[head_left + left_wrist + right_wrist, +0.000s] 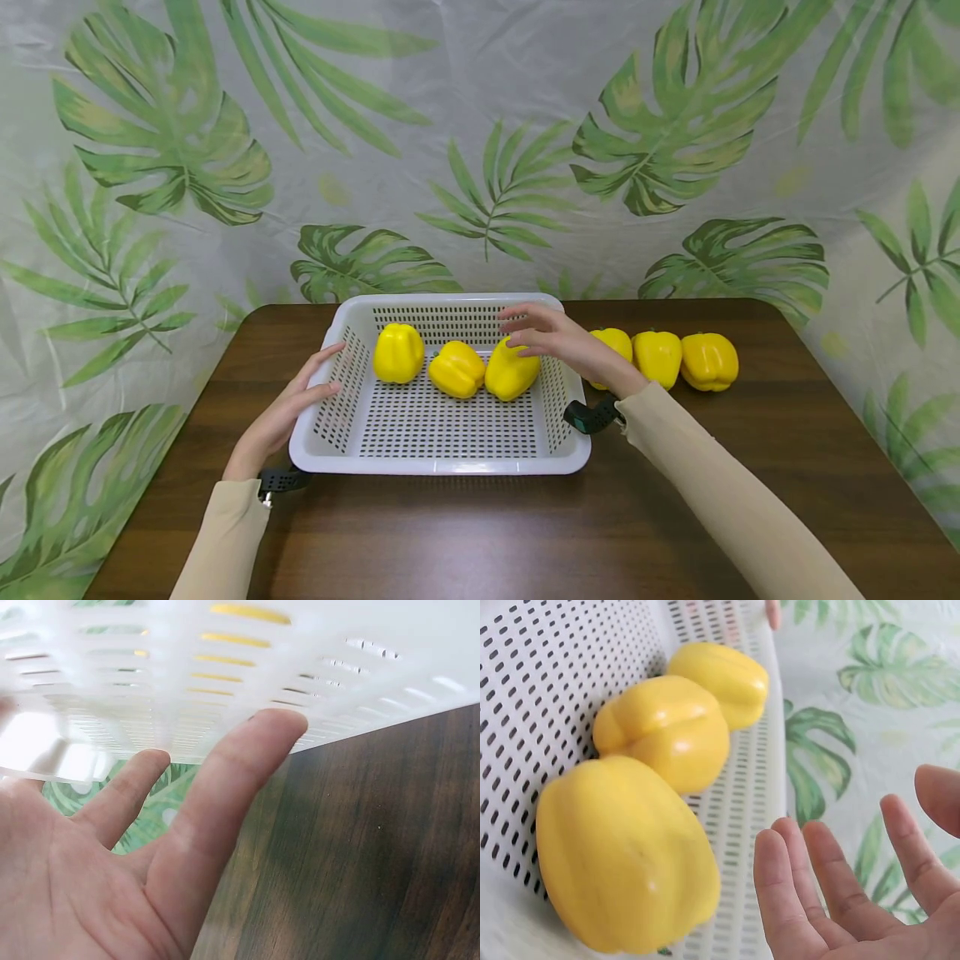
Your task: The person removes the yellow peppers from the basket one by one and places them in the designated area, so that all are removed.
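A white perforated plastic basket [442,467] on the table holds a row of three yellow bell peppers: the left one [398,353], the middle one [457,370] and the right one [512,373]. My left hand [276,417] rests against the basket's left side, its thumb [247,765] and fingers extended along the slotted wall. Over the basket's right end hovers my right hand [558,337], fingers spread and holding nothing. It partly covers the right pepper in the head view. In the right wrist view, a gap separates its fingers from the nearest pepper [630,855].
Three more yellow bell peppers [657,358] stand in a row on the dark wooden table [450,533], right of the basket. The right forearm partly covers the nearest of them. A leaf-patterned cloth [510,83] hangs behind the table.
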`<state>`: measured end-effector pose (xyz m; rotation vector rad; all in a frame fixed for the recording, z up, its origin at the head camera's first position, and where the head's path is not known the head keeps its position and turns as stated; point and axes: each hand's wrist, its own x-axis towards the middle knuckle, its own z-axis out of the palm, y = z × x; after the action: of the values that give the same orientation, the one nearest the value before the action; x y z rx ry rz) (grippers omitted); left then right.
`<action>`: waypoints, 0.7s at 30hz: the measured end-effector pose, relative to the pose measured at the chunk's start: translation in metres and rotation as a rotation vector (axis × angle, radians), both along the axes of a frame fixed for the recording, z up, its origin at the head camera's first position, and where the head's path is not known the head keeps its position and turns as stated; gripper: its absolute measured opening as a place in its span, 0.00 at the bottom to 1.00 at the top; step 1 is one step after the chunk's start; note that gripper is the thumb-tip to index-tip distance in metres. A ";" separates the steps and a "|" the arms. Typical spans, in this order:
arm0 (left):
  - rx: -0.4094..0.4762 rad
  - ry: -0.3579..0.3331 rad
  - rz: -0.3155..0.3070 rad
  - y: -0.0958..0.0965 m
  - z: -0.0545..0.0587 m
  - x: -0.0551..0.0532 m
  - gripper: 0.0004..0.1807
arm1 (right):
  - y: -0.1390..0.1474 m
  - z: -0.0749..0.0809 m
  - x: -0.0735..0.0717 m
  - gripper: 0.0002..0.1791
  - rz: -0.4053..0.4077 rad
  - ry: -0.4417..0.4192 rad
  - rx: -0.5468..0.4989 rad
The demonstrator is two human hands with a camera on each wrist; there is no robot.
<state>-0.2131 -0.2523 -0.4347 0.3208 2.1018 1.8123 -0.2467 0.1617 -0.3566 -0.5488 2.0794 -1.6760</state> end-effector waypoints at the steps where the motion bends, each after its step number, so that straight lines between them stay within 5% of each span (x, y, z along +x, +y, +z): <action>1: -0.002 0.000 0.001 0.000 0.000 0.000 0.34 | -0.003 -0.002 -0.001 0.24 0.004 -0.006 0.001; 21: -0.003 -0.002 0.000 0.000 0.000 -0.001 0.35 | -0.043 -0.020 -0.013 0.24 0.045 0.029 0.142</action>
<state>-0.2138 -0.2523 -0.4346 0.3177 2.1028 1.8085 -0.2597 0.1187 -0.3769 -0.5724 2.1706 -1.4897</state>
